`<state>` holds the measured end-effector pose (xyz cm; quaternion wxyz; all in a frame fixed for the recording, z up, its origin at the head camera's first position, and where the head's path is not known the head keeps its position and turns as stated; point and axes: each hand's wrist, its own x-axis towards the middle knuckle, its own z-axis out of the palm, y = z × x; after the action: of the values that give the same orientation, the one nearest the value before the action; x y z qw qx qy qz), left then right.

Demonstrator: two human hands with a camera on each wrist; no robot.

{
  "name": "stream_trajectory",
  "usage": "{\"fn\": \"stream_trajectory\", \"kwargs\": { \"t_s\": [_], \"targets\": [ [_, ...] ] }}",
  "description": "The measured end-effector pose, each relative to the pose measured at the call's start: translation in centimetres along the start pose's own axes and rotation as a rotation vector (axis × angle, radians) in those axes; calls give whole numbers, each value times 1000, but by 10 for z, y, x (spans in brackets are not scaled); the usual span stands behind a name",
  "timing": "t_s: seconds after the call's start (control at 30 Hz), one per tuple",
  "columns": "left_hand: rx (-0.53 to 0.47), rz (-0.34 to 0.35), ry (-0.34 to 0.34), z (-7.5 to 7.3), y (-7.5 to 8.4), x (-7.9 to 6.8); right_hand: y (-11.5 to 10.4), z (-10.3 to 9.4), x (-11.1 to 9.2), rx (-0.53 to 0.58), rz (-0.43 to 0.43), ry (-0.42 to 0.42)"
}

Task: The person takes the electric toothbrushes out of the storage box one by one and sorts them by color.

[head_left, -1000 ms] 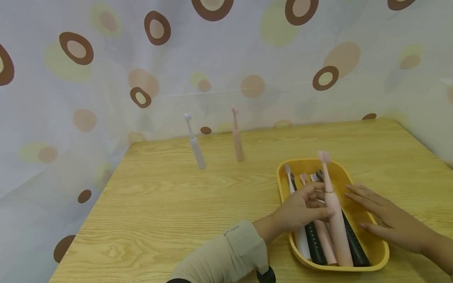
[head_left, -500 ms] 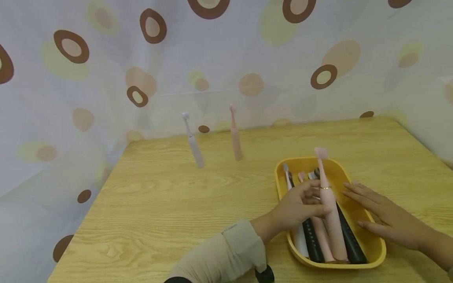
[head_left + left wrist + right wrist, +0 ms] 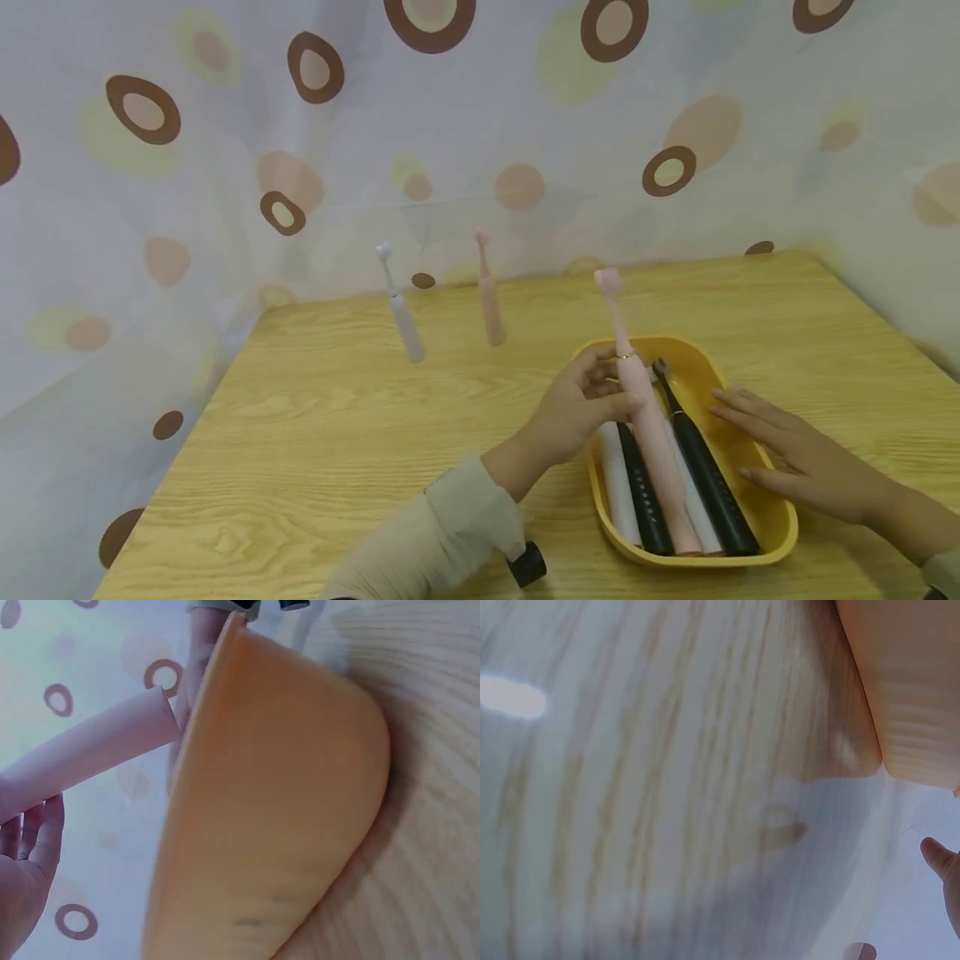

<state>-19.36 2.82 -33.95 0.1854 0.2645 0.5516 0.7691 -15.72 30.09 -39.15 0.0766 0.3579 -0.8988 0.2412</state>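
Observation:
My left hand pinches a pink electric toothbrush by its handle, brush head up and tilted to the left, over a yellow tray. The left wrist view shows the pink handle's lower end above the tray's rim. In the tray lie a black toothbrush on the right, another black handle and a white handle on the left; more are partly hidden behind the held one. My right hand rests with fingers extended at the tray's right edge, holding nothing.
A white toothbrush and a pink toothbrush stand upright near the back of the wooden table. Behind the table hangs a spotted cloth.
My left hand has raised the pink toothbrush and carried it leftward across the tray, uncovering more of the black one on the right. The right hand stays at the tray's edge.

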Motion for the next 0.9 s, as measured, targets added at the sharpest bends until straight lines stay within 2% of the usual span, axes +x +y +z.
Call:
{"fn": "stream_trajectory", "kwargs": {
  "t_s": [0.27,0.5,0.77,0.9],
  "targets": [
    [118,39,33,-22,20,-4,2,-1,1,5,-24,3],
    [125,81,69,-38,32,-7,4,-2,0,-6,-32,4],
    [111,69,127,-53,40,-9,5,-2,1,-3,-35,-2],
    [141,74,166,-61,44,-9,6,-3,0,0,-30,1]
  ]
}}
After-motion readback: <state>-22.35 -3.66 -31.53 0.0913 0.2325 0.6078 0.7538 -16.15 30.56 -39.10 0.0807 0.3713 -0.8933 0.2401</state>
